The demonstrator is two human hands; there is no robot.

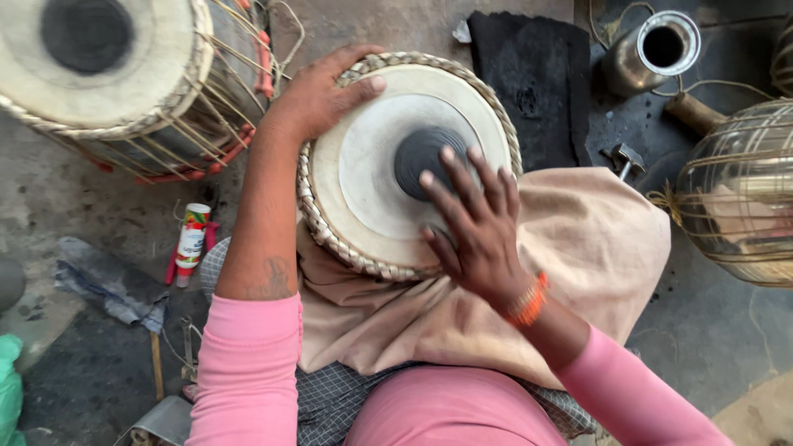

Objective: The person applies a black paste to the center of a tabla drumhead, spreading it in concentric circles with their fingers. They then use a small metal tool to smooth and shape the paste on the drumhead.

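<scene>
This looks like a drum-maker's workshop, with the work done low on a stained, sooty concrete floor (pixel 58 198). Drums in different states lie all around: a rope-laced drum (pixel 124 74) with a black centre spot at the upper left, a smaller drum (pixel 405 157) with a braided rim resting on a tan cloth (pixel 595 248), and a bare metal shell wrapped in lacing (pixel 739 194) at the right. Around them sit a small hammer (pixel 625 157), a glue tube (pixel 192 239), rags (pixel 107 285) and a metal pot (pixel 652 49).
</scene>
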